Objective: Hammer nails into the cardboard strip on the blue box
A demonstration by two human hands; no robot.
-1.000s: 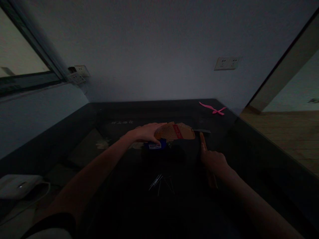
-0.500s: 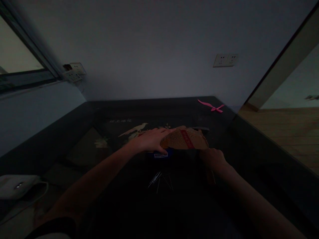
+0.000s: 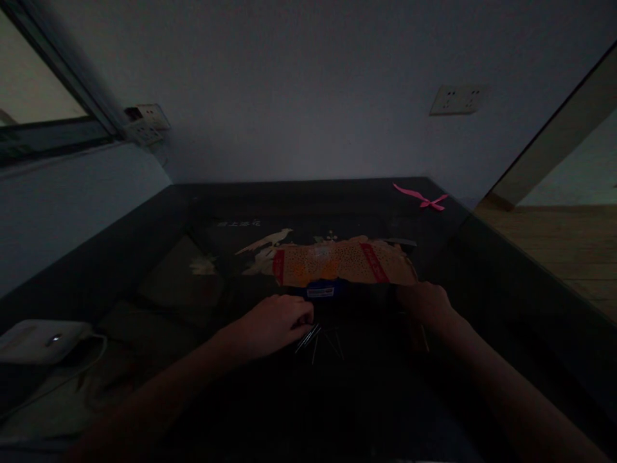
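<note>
The scene is very dark. A tan dotted sheet point(image 3: 354, 260) with red bands and torn-looking edges lies across the middle of the table, with a dark blue piece bearing a white label point(image 3: 321, 292) at its front edge. My left hand point(image 3: 277, 325) is closed, fingers curled down, beside several thin metal pins point(image 3: 308, 337); its fingertips are hidden. My right hand point(image 3: 427, 305) makes a fist at the sheet's right front corner. A brown stick-like handle point(image 3: 419, 334) shows below this fist; the rest of it is hidden.
A pink ribbon point(image 3: 424, 200) lies at the back right of the dark table point(image 3: 299, 193). At the left edge sits a white device point(image 3: 45, 341) with a cable. A thin grey strip point(image 3: 402, 242) is behind the sheet. Wall sockets point(image 3: 457, 99) are above the table.
My left hand has left the sheet and come down toward me to the metal pins, its fingers now curled. My right hand stays at the sheet's corner. The view has shifted slightly.
</note>
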